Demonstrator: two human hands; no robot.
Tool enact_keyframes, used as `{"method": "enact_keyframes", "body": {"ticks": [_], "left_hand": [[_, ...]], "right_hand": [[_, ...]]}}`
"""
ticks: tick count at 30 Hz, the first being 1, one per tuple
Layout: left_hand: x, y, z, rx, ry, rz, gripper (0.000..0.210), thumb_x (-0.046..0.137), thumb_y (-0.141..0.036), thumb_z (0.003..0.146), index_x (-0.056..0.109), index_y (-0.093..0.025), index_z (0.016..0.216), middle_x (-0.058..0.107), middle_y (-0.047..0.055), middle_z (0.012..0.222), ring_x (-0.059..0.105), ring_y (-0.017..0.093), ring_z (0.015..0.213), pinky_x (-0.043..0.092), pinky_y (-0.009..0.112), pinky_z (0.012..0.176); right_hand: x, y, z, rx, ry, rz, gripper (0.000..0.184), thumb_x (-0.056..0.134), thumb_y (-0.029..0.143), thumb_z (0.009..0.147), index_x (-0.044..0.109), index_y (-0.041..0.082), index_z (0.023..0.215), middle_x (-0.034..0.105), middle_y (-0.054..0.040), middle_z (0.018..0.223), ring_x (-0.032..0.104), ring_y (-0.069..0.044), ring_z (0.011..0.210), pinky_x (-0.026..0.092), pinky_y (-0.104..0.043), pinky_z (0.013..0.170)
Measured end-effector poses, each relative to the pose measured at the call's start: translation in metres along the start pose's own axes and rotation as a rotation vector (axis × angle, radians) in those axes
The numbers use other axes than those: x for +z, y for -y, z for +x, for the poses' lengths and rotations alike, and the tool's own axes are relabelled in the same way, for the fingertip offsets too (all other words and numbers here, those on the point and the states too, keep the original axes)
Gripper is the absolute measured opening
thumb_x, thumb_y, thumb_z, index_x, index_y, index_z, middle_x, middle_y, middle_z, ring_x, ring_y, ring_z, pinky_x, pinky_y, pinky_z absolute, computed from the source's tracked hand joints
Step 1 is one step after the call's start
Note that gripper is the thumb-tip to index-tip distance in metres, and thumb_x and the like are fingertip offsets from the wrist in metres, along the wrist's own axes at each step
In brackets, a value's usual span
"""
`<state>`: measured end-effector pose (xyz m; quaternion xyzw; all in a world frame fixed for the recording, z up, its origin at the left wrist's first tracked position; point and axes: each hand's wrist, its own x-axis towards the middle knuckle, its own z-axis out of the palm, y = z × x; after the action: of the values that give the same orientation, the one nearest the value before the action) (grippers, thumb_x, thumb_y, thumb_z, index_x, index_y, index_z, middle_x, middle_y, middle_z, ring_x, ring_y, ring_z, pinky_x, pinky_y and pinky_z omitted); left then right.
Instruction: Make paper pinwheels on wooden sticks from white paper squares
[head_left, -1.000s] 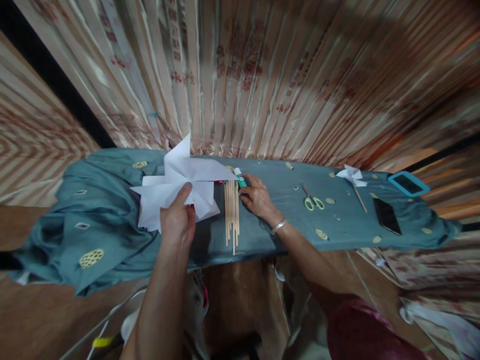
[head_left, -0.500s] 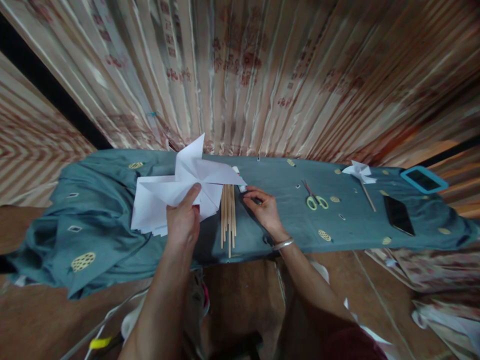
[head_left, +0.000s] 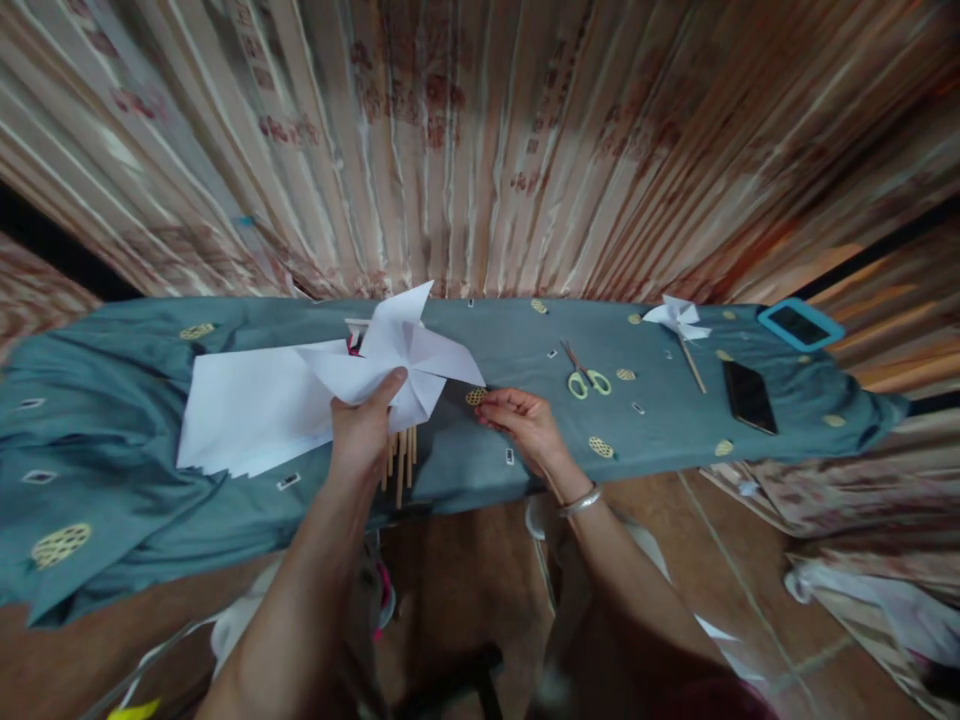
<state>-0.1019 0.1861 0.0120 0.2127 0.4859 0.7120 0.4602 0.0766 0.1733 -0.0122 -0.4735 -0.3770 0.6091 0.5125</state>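
A white paper pinwheel point(head_left: 442, 352) is pinched in my left hand point(head_left: 361, 420), thumb near its centre. It is held over the table, covering the upper ends of several wooden sticks point(head_left: 401, 470). My right hand point(head_left: 521, 418) is just right of the pinwheel's lower right blade, apart from it. Its thumb and fingertips are pressed together; whatever they hold, if anything, is too small to make out. A stack of white paper sheets point(head_left: 247, 405) lies to the left, partly behind the pinwheel. A small white and red item point(head_left: 355, 338) shows partly behind the pinwheel.
The table has a blue-green cloth point(head_left: 540, 470). To the right lie scissors point(head_left: 585, 375) with light green handles, a finished pinwheel on a stick point(head_left: 679, 320), a black phone point(head_left: 750, 396) and a blue-framed tablet point(head_left: 800, 323). A pleated curtain point(head_left: 465, 150) hangs behind.
The view has swung right. Over the table, my left hand has carried the pinwheel rightward above the sticks. My right hand has moved right, away from the small white item it was beside.
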Motion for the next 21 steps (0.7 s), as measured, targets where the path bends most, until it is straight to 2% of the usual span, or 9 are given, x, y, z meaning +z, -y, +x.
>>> {"method": "enact_keyframes", "body": {"ticks": [6, 11, 16, 21], "left_hand": [[0.015, 0.013, -0.001, 0.013, 0.036, 0.019, 0.030, 0.084, -0.018, 0.052, 0.069, -0.017, 0.078, 0.074, 0.005, 0.085, 0.070, 0.021, 0.086, 0.058, 0.031, 0.080], [0.023, 0.020, -0.003, 0.030, 0.074, 0.029, 0.034, 0.082, -0.017, 0.053, 0.069, -0.016, 0.084, 0.074, 0.005, 0.088, 0.070, 0.019, 0.083, 0.058, 0.030, 0.079], [0.026, 0.029, -0.003, 0.036, 0.109, 0.107, 0.026, 0.082, -0.020, 0.056, 0.069, -0.018, 0.079, 0.075, 0.006, 0.088, 0.070, 0.022, 0.086, 0.059, 0.032, 0.079], [0.028, 0.037, -0.003, 0.039, 0.121, 0.134, 0.028, 0.084, -0.023, 0.054, 0.069, -0.018, 0.077, 0.074, 0.005, 0.085, 0.070, 0.023, 0.087, 0.059, 0.033, 0.079]], "right_hand": [[-0.023, 0.008, -0.010, 0.022, 0.020, 0.065, 0.027, 0.089, 0.027, 0.048, 0.074, 0.022, 0.069, 0.073, 0.0029, 0.070, 0.064, -0.009, 0.067, 0.049, -0.021, 0.069], [-0.038, 0.008, -0.014, 0.044, 0.022, 0.075, 0.026, 0.088, 0.030, 0.053, 0.074, 0.021, 0.072, 0.074, 0.0010, 0.073, 0.065, -0.009, 0.066, 0.049, -0.022, 0.067], [-0.047, 0.011, -0.017, 0.053, 0.032, 0.135, 0.026, 0.088, 0.030, 0.053, 0.074, 0.021, 0.072, 0.075, -0.0004, 0.078, 0.068, -0.011, 0.074, 0.051, -0.023, 0.074], [-0.050, 0.015, -0.019, 0.069, 0.016, 0.169, 0.020, 0.086, 0.024, 0.053, 0.074, 0.020, 0.069, 0.074, 0.0012, 0.075, 0.065, -0.007, 0.067, 0.051, -0.019, 0.069]]}}
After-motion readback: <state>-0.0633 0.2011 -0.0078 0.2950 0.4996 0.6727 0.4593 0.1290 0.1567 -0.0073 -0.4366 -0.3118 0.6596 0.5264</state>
